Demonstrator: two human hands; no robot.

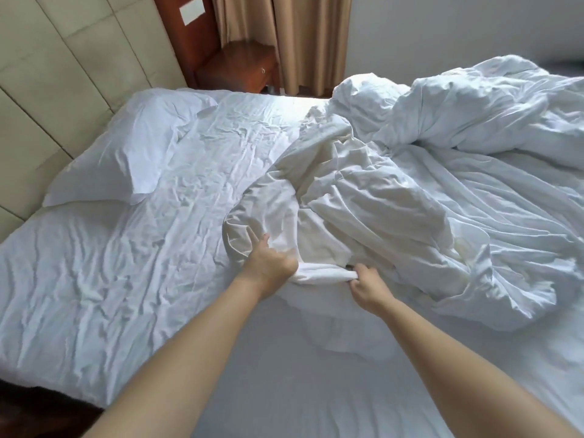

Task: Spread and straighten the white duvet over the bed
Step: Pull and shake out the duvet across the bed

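The white duvet (pixel 395 191) lies crumpled in a heap across the right half of the bed (pixel 94 279), piled highest at the far right. Its near edge is bunched into a roll in the middle of the view. My left hand (pixel 268 263) grips the left end of that roll, thumb stretched out over the fabric. My right hand (pixel 368 284) pinches the right end of the same roll, fingers curled round it. The wrinkled white sheet on the left half of the bed is uncovered.
A white pillow (pixel 126 153) lies at the bed's head by the padded cream headboard (pixel 47 74). A wooden nightstand (pixel 240 67) and beige curtains (pixel 300 36) stand beyond the far side. The mattress corner ends at the lower left above dark floor (pixel 38 412).
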